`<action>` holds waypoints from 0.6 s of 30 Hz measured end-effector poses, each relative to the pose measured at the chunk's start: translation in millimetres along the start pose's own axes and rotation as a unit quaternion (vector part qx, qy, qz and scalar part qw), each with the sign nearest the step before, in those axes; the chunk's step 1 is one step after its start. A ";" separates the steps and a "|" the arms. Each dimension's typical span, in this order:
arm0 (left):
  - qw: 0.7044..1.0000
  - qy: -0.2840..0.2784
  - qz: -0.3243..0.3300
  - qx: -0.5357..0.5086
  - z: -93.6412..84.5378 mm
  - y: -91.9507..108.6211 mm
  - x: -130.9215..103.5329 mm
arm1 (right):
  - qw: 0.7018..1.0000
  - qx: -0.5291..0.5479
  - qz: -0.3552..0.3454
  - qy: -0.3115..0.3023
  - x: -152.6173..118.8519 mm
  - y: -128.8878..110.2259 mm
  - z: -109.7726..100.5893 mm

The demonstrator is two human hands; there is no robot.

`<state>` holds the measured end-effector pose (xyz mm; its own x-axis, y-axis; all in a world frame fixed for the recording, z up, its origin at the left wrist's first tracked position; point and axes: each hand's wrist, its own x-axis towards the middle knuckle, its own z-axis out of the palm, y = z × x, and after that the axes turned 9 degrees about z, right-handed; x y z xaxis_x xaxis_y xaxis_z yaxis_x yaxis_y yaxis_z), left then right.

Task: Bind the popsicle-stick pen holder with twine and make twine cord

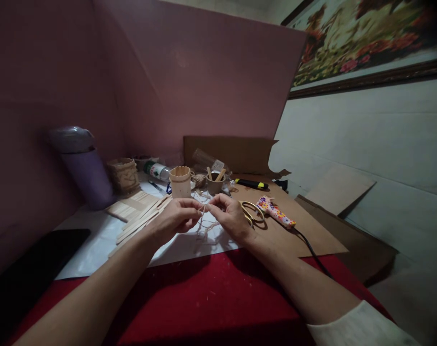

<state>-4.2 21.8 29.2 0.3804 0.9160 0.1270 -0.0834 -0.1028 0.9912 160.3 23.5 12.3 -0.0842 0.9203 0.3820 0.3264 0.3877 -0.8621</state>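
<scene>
My left hand (178, 216) and my right hand (230, 216) meet over the white paper, thumbs and forefingers pinched close together. Between the fingertips runs a thin twine (201, 222), its loose strands dangling below onto the paper. Just beyond my left hand stands a round cup of craft sticks (180, 179) with a scalloped rim. Gold-handled scissors (253, 212) lie beside my right hand, partly hidden by it. Farther right rests a flower-patterned glue gun (276, 211) with a black cord. Craft sticks (141, 223) are laid out in rows left of my left hand.
A purple bottle (86, 173) and a carved-looking holder (124, 175) stand at the left. At the back are a plastic bottle (156, 170), a small pot with sticks (215, 184) and a yellow-black utility knife (251, 184). Brown cardboard (312, 235) covers the right; red cloth (211, 298) lies in front.
</scene>
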 end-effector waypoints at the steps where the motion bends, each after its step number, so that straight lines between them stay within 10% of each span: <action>1: 1.000 0.016 0.011 0.008 0.2 -0.4 0.9 | 1.000 0.003 -0.001 0.000 0.2 0.7 0.1; 9: 0.983 0.122 0.111 0.082 3.0 -3.0 4.0 | 0.999 -0.005 -0.025 -0.027 -2.8 3.3 3.2; 18: 0.983 0.159 -0.017 0.087 2.5 -11.4 5.2 | 0.999 -0.027 -0.027 -0.029 -5.8 1.0 2.6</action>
<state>0.9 26.7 18.6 0.0706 0.9921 0.1037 0.0928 -0.1100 0.9896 158.6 18.6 8.4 -0.1570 0.9005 0.4056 0.3704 0.4344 -0.8211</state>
